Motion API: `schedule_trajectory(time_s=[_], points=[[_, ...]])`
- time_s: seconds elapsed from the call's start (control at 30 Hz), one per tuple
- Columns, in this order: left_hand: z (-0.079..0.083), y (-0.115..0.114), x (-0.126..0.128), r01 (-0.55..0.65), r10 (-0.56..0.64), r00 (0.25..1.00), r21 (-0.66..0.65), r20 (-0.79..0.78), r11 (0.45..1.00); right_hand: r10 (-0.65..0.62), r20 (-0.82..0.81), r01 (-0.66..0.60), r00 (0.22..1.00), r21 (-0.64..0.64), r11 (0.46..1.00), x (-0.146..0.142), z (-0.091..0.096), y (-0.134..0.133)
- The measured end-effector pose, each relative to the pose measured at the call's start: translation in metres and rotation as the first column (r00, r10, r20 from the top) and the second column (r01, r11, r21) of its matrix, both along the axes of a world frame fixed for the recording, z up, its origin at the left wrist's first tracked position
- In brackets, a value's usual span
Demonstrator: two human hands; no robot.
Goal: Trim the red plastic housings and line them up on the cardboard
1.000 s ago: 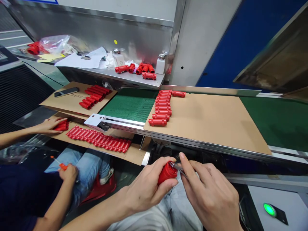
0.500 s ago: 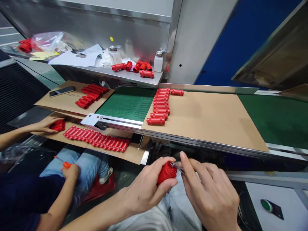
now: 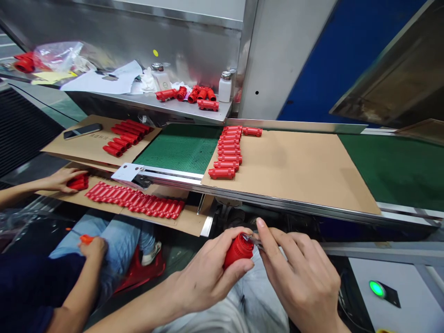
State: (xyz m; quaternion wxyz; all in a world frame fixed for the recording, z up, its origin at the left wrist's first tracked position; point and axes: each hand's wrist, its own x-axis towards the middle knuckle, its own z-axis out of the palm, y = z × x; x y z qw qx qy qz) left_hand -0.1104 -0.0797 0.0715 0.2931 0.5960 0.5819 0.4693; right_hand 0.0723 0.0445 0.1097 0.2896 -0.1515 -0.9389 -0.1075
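Observation:
My left hand (image 3: 211, 270) is closed around a red cylindrical plastic part (image 3: 238, 252), whose open end tilts up toward my right hand. With fingers closed, my right hand (image 3: 298, 273) grips a slim metal hand tool (image 3: 255, 241). The tool's tip is at the rim of the red part's opening; its exact kind is partly hidden by my fingers. Both hands are above my lap, in front of the conveyor.
On a cardboard sheet (image 3: 294, 166) over the green conveyor (image 3: 182, 147) stands a column of red parts (image 3: 229, 151). A co-worker's hand (image 3: 60, 180) is on red pieces at left, beside a row of red parts (image 3: 135, 200). Dispenser bottles (image 3: 225, 88) stand on the shelf.
The green button at lower right is now lit. The view has shifted slightly, and both my hands keep nearly the same pose with the tool tip at the red part's opening.

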Motion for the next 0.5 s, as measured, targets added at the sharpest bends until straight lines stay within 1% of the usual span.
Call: schedule_trajectory(time_s=[0.13,0.23,0.33,0.5], points=[[-0.0028,-0.0007,0.0005,-0.001,0.001,1.000,-0.029,-0.007,1.000,0.012,0.029,-0.013,1.000,0.015,1.000,-0.0011,0.0024,0.0006],[-0.0031,0.0007,-0.0001,0.022,-0.022,1.000,-0.027,0.017,0.999,-0.001,0.050,0.001,0.999,0.003,1.000,-0.0013,0.0036,0.0011],[-0.0019,0.0030,-0.0008,0.038,-0.037,0.999,-0.039,0.032,0.999,-0.010,0.054,0.011,0.998,-0.005,1.000,-0.0011,0.0044,0.0023],[0.0028,0.0048,0.0007,0.041,-0.036,0.997,-0.061,0.072,0.997,-0.009,0.042,0.008,0.999,0.021,1.000,-0.0012,0.0053,0.0057]])
